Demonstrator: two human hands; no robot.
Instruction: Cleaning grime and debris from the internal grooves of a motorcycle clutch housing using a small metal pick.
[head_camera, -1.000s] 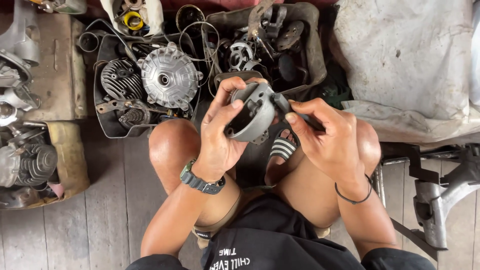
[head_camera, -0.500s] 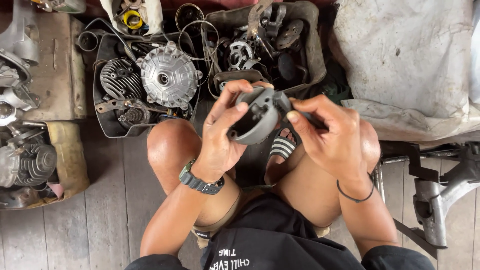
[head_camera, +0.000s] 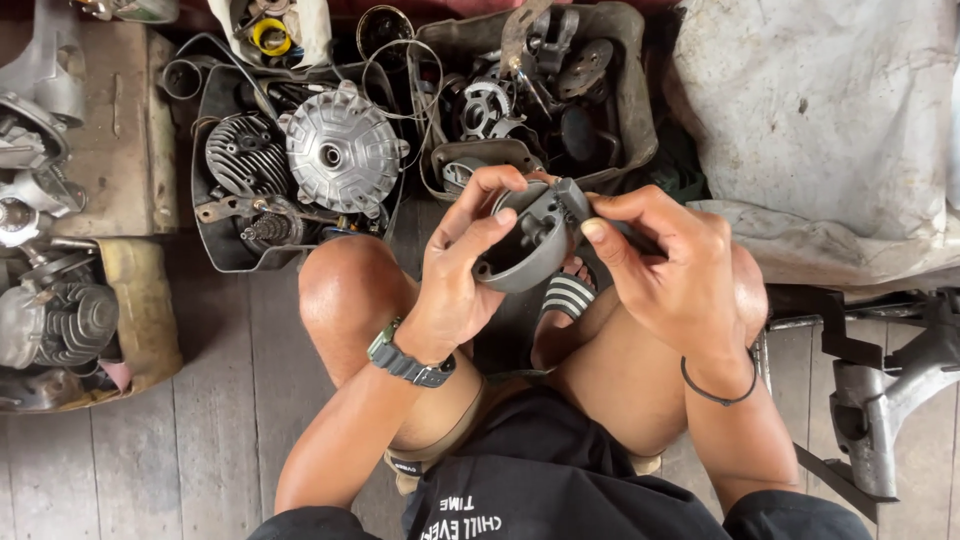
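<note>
Head view: a person crouched on a plank floor (head_camera: 200, 420) works on a grey cup-shaped housing (head_camera: 528, 245) held above the knees. The left hand (head_camera: 462, 270) is clamped around the housing, thumb over its rim and fingers wrapped beneath, with the open side tilted up toward the camera. The right hand (head_camera: 672, 270) is closed in a pinch on a small dark part (head_camera: 572, 197) at the housing's upper rim; what lies beyond that pinch is hidden by the fingers. Just past the hands sit two trays of engine parts: a black tray (head_camera: 215, 262) holding a finned hub (head_camera: 343, 150) and a ribbed cylinder (head_camera: 238, 152), and a grey bin (head_camera: 632, 110) of gears and brackets. A dusty sack (head_camera: 820, 120) lies to the right. Judging from the grip, the work would go best with the housing kept steady in the left hand, the rim turned to the light, and the right hand's pinch kept short and square so the small part does not slip into the trays below.
</note>
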